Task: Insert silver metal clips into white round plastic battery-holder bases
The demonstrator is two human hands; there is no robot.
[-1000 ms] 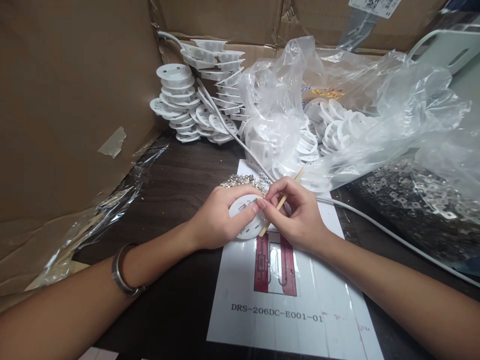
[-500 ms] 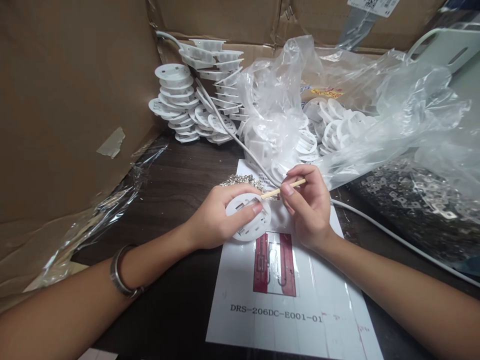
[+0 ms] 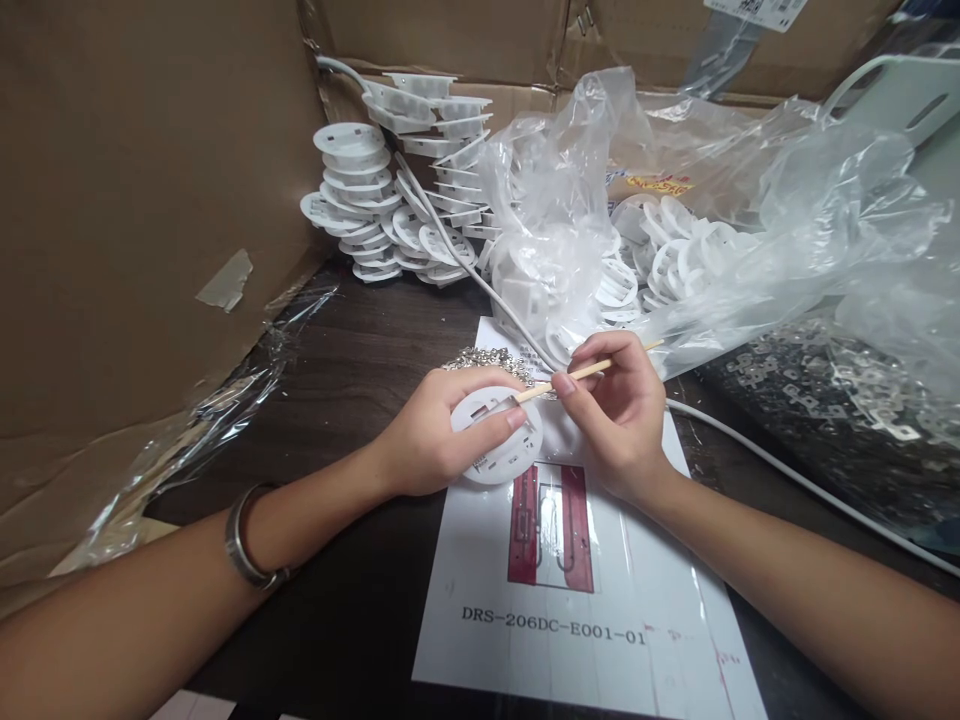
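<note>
My left hand [image 3: 442, 430] grips a round white plastic disc [image 3: 501, 462] with small slots and raised parts, the thumb lying across its face. Between the thumb and fingers of my right hand [image 3: 619, 410] is a thin wooden stick [image 3: 546, 386]. The stick's near end touches the disc close to my left thumb; its other end sticks out behind my right fingers. Just behind the disc lies a small heap of shiny metal pieces [image 3: 487, 358]. Beneath both hands is a printed sheet [image 3: 555, 655] with a red drawing.
Stacks of white discs [image 3: 356, 190] stand at the back left. Clear plastic bags [image 3: 555, 200] with more discs fill the back, and a bag of flat metal parts [image 3: 832, 390] lies at the right. A white cable [image 3: 480, 285] crosses the table. Cardboard walls [image 3: 150, 150] rise left and behind.
My right thumb has shifted left along the stick, and more of the stick shows behind the fingers. The stick's tip has moved slightly left on the disc. My left hand holds its place.
</note>
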